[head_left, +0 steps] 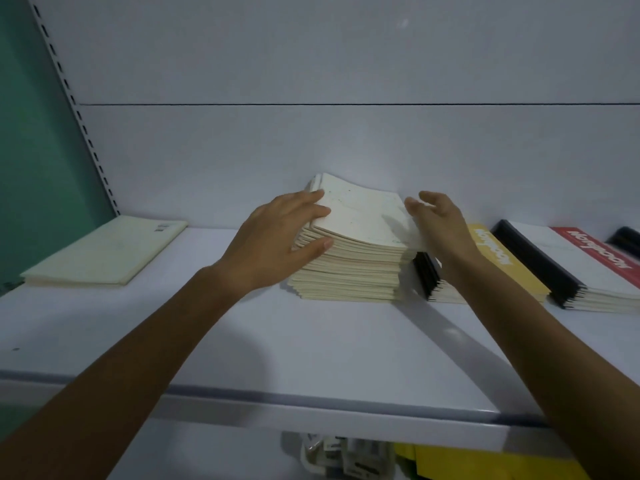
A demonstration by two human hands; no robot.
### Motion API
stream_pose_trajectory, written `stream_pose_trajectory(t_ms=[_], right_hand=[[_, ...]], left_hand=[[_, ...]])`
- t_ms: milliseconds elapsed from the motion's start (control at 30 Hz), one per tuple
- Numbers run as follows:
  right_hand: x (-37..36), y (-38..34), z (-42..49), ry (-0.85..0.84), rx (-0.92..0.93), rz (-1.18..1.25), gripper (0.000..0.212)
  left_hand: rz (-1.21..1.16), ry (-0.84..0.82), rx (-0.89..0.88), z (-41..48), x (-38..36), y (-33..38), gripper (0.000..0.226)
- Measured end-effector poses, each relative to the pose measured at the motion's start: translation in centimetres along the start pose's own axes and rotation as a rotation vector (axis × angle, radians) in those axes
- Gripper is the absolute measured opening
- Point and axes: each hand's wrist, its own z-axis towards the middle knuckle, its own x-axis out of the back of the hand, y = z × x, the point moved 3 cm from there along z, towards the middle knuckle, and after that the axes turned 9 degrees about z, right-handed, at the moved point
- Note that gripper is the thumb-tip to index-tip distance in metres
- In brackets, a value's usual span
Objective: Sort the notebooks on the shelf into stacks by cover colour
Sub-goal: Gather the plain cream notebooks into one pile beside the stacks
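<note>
A tall stack of cream-covered notebooks (356,251) stands in the middle of the white shelf (311,348). My left hand (277,237) grips the upper notebooks at their left edge, thumb under and fingers on the top cover. My right hand (438,220) hovers at the stack's right edge with fingers loosely spread, holding nothing. A thin cream stack (104,252) lies at the far left. To the right are a yellow-covered stack (498,258) with a black spine and a red-and-white stack (602,261).
A slotted upright (74,109) and a green panel (38,150) bound the shelf on the left. The grey back wall stands close behind the stacks. Below the shelf edge hang packaged items (339,455) and something yellow (485,465). A dark object (627,239) sits at the far right.
</note>
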Motion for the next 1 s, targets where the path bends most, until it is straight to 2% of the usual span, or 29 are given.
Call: stream_pose_trajectory(t_ms=[100, 200, 267, 467, 633, 733, 867, 1000], right_hand=[[-0.3, 0.6, 0.1, -0.028, -0.183, 0.048, 0.049], [-0.8, 1.1, 0.0, -0.077, -0.309, 0.179, 0.037], [-1.1, 1.1, -0.1, -0.094, -0.32, 0.212, 0.032], [-1.7, 1.1, -0.1, -0.123, -0.337, 0.273, 0.041], [-1.4, 1.4, -0.1, -0.131, -0.329, 0.304, 0.045], [-0.4, 0.7, -0.7, -0.048, -0.123, 0.107, 0.056], [0.3, -2.6, -2.5, -0.023, 0.311, -0.192, 0.038], [-0.8, -5.5, -3.2, -0.006, 0.551, -0.427, 0.031]], left_hand=[[-0.019, 0.005, -0.017, 0.2, 0.2, 0.2, 0.062], [-0.049, 0.006, -0.032, 0.2, 0.3, 0.6, 0.069], [-0.026, -0.016, -0.049, 0.2, 0.2, 0.7, 0.069], [0.047, -0.054, -0.079, 0.2, 0.1, 0.6, 0.053], [0.068, -0.034, -0.064, 0.4, 0.5, 0.7, 0.05], [0.067, -0.034, -0.047, 0.4, 0.3, 0.8, 0.053], [0.075, -0.037, -0.03, 0.4, 0.3, 0.7, 0.052], [0.052, -0.048, -0.014, 0.2, 0.5, 0.5, 0.054]])
